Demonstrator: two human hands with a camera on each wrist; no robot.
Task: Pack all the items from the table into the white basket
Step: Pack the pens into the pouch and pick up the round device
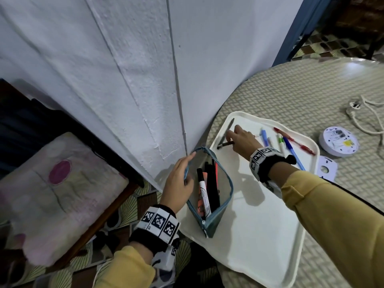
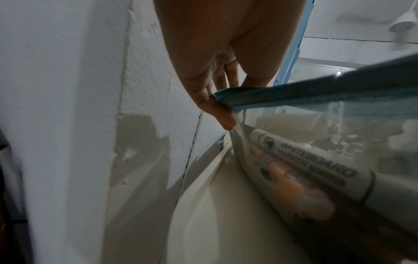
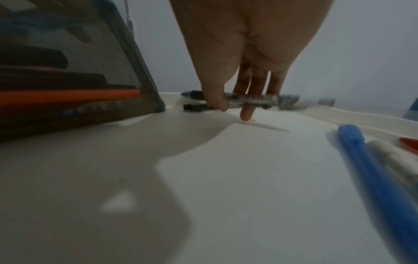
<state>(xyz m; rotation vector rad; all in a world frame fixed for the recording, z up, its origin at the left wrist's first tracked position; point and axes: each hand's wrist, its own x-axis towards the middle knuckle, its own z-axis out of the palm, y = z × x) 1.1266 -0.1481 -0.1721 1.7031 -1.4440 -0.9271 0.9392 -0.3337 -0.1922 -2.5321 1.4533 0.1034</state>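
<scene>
Holding markers: clear pouch [image 1: 209, 192]

Your right hand [image 3: 246, 59] reaches down to the white tray surface [image 3: 260, 187] and pinches a clear-barrelled pen with a dark tip [image 3: 251, 98] between thumb and fingers, one fingertip touching the tray; a second dark pen [image 3: 194, 107] lies just beneath it. To your left stands the transparent pencil pouch with blue-grey trim [image 3: 144, 71], holding an orange pen [image 3: 68, 95] and dark markers. At the right lie a blue pen [image 3: 371, 160], a blurred white pen [image 3: 391, 157] and a red pen tip [image 3: 409, 145].
</scene>
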